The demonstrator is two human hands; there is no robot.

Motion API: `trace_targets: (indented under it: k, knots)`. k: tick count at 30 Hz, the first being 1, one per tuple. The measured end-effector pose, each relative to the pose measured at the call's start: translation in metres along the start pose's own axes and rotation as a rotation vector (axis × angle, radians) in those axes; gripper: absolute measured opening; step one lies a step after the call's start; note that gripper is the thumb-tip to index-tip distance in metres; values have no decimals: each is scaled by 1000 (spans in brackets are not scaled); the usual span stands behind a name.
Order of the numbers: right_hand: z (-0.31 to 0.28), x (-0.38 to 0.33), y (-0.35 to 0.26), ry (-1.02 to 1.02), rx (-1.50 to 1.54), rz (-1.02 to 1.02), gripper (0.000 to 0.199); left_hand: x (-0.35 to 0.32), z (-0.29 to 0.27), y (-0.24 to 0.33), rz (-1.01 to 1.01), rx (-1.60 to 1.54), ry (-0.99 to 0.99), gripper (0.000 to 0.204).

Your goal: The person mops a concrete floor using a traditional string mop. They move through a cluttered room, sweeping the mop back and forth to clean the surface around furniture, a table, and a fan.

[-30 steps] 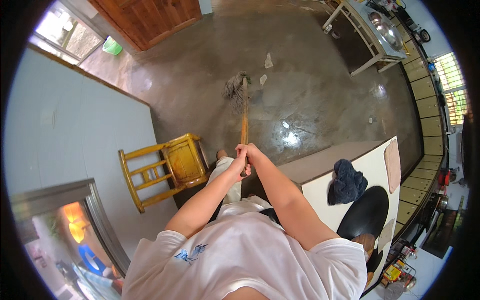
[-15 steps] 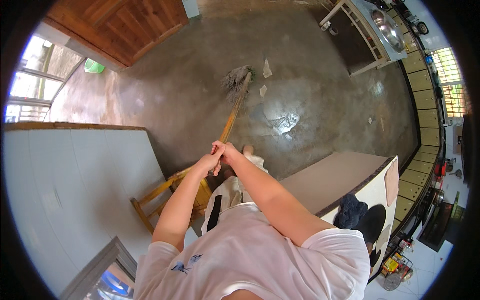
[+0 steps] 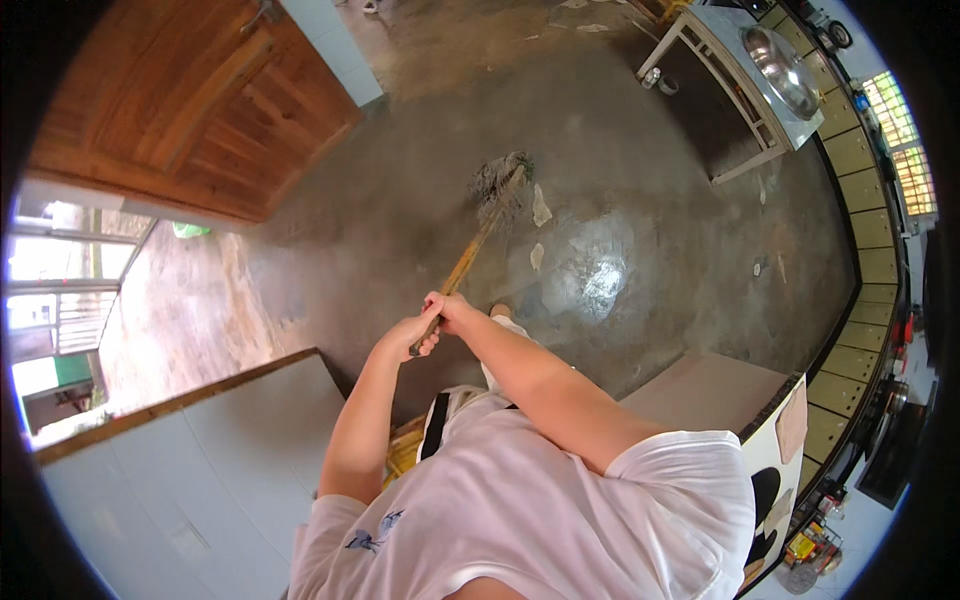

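The left hand (image 3: 404, 335) and right hand (image 3: 455, 313) are both closed around the upper end of the wooden-handled mop (image 3: 465, 262), fingers wrapped firmly with no visible gap. Its grey strand head rests out ahead on the concrete floor (image 3: 400, 220), just beside two pale patches (image 3: 541, 207). If those are loose flakes, the strands could snag or scatter them. The shiny, seemingly wet surface could make a foot (image 3: 500, 311) slip, and a wide swing could knock the desk (image 3: 728, 50).
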State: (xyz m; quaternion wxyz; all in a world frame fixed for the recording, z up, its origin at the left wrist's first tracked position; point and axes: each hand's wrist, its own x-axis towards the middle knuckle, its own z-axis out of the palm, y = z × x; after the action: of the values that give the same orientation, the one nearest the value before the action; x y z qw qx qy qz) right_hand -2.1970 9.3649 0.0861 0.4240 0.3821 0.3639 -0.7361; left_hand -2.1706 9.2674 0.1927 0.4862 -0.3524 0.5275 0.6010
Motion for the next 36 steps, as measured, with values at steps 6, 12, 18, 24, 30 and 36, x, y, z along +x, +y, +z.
trace_targets:
  k: [6,12,18,24,30,36]
  knots:
    - [-3,8,-110,-32,-111,-71,15,36,24,91,57,48,1,58]
    - [-4,32,-223,60,-94,-143,17,81,45,204,63,46,-80,54]
    - [28,47,-321,95,-10,-265,20,131,34,308,130,177,-163,52]
    - [38,77,-398,193,52,-324,21,139,43,405,57,127,-231,53]
    - [37,91,-479,254,-31,-227,25,182,61,475,10,99,-248,54]
    - [-6,115,-573,244,21,-330,21,230,113,550,32,184,-230,56]
